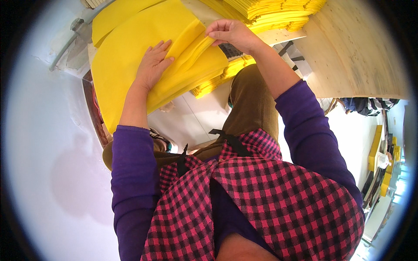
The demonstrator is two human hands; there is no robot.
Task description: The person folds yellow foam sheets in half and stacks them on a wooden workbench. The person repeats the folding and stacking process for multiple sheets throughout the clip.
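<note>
White floor far left. Next, big yellow sheets spread flat on a pile. Left hand lying open on the top sheet, fingers spread out and pressing down, gripping nothing. Just right of it, a folded bunch of yellow sheet edges lifted up. Right hand pinching those edges, fingers curled shut around them (thumb underneath, hard to see). Further right, another yellow stack on a wooden board.

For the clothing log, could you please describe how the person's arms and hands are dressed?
Both arms wear purple long sleeves, pushed up so the forearms are bare. The left hand and right hand are bare: no gloves, and no rings or watch that I can make out.
</note>
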